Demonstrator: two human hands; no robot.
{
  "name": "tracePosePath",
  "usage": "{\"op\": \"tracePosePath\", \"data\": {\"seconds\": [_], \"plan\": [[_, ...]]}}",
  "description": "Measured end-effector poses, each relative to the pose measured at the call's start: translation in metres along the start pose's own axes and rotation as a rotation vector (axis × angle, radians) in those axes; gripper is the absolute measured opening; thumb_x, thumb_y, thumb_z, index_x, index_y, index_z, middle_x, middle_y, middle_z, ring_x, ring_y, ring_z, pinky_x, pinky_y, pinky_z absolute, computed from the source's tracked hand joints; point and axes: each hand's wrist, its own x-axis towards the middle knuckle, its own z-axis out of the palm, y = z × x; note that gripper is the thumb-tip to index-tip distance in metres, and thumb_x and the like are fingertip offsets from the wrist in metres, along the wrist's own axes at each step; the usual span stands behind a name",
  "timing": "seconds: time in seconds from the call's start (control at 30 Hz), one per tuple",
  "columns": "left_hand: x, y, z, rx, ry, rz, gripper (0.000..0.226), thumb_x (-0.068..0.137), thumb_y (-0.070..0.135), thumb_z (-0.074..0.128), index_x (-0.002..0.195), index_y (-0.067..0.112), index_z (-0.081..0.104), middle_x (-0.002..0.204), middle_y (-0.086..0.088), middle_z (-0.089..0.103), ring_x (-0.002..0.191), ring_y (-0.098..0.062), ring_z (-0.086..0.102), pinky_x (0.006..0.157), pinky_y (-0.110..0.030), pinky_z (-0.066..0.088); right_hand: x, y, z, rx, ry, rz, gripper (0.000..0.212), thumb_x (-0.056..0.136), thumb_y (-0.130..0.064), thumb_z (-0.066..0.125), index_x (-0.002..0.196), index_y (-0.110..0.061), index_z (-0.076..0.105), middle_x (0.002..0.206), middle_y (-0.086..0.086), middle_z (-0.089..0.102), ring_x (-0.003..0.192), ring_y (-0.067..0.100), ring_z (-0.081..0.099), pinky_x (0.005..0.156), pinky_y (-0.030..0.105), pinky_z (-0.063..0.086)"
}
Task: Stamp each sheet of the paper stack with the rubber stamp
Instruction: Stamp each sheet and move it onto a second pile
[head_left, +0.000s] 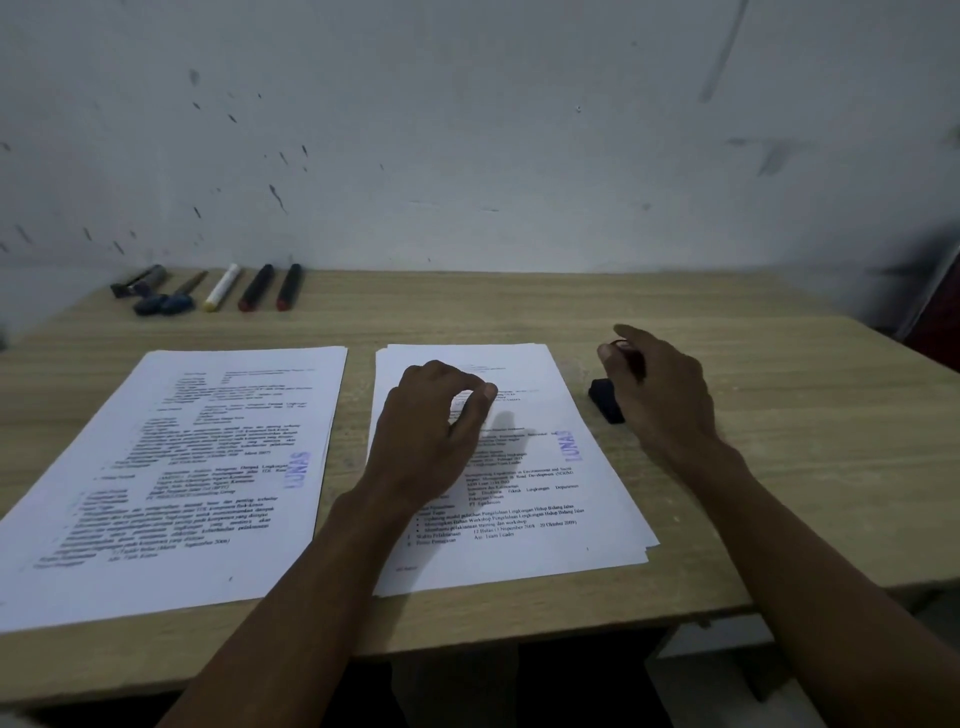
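Observation:
Two stacks of printed sheets lie on the wooden desk. The left stack (171, 467) has a blue "LUNAS" mark on its top sheet. The right stack (545, 499) also carries a blue "LUNAS" mark on top. My left hand (431, 426) hovers over the middle of the right stack with its fingers loosely curled and nothing in them; its shadow falls on the sheet. My right hand (660, 395) grips the handle of the black rubber stamp (605, 400), whose base sits on the desk just right of the right stack.
Several pens and markers (223, 291) lie in a row at the desk's (805, 415) back left, against the grey wall. The desk's front edge runs just below the stacks, and its right edge lies past my right forearm.

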Motion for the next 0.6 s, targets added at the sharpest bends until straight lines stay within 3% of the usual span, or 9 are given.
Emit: {"op": "tracePosePath", "data": {"seconds": [0.13,0.27,0.33,0.4,0.5,0.6], "plan": [[0.000,0.000,-0.002,0.054,0.044,-0.081,0.033,0.091,0.041,0.052,0.101,0.016,0.072,0.104,-0.001,0.068,0.104,-0.021,0.058,0.089,-0.039,0.045,-0.002,-0.001,0.001,0.077,0.026,0.047,0.054,0.092,-0.051,0.057,0.138,-0.023,0.052,0.124,0.003,0.065,0.118,0.024,0.057,0.099,0.045,0.046],[-0.003,-0.002,-0.007,0.195,0.175,-0.248,0.034,0.088,0.037,0.060,0.106,0.010,0.070,0.109,-0.009,0.066,0.105,-0.027,0.059,0.086,-0.040,0.047,-0.015,-0.003,-0.002,0.061,0.071,0.145,0.073,0.076,-0.063,0.069,0.131,-0.022,0.043,0.105,0.006,0.064,0.097,0.026,0.061,0.083,0.047,0.051],[-0.004,-0.003,-0.010,0.361,0.179,-0.375,0.043,0.086,0.045,0.059,0.104,0.008,0.067,0.109,-0.012,0.062,0.104,-0.031,0.056,0.079,-0.040,0.044,-0.028,-0.003,-0.003,0.011,0.115,0.150,0.063,0.074,-0.058,0.073,0.114,-0.021,0.041,0.093,0.003,0.063,0.084,0.026,0.062,0.066,0.040,0.048],[-0.006,-0.005,-0.012,0.487,0.082,-0.500,0.053,0.083,0.057,0.056,0.099,0.007,0.064,0.111,-0.014,0.056,0.107,-0.034,0.051,0.080,-0.043,0.042,-0.043,-0.003,0.000,-0.046,0.075,0.125,0.053,0.076,-0.053,0.073,0.103,-0.023,0.038,0.084,-0.002,0.060,0.074,0.023,0.060,0.059,0.032,0.040],[-0.009,-0.008,-0.011,0.505,-0.048,-0.578,0.058,0.079,0.065,0.056,0.099,0.010,0.059,0.119,-0.013,0.048,0.114,-0.034,0.045,0.087,-0.046,0.040,-0.063,-0.007,0.006,-0.147,-0.060,0.075,0.049,0.077,-0.060,0.068,0.102,-0.026,0.042,0.085,-0.008,0.057,0.077,0.017,0.058,0.060,0.031,0.041],[-0.008,-0.007,-0.011,0.470,-0.047,-0.615,0.063,0.075,0.066,0.061,0.103,0.010,0.058,0.121,-0.013,0.046,0.115,-0.035,0.044,0.088,-0.046,0.040,-0.072,-0.011,0.011,-0.245,-0.128,0.027,0.051,0.078,-0.065,0.063,0.108,-0.026,0.051,0.099,-0.007,0.060,0.093,0.017,0.058,0.070,0.033,0.049]]}}
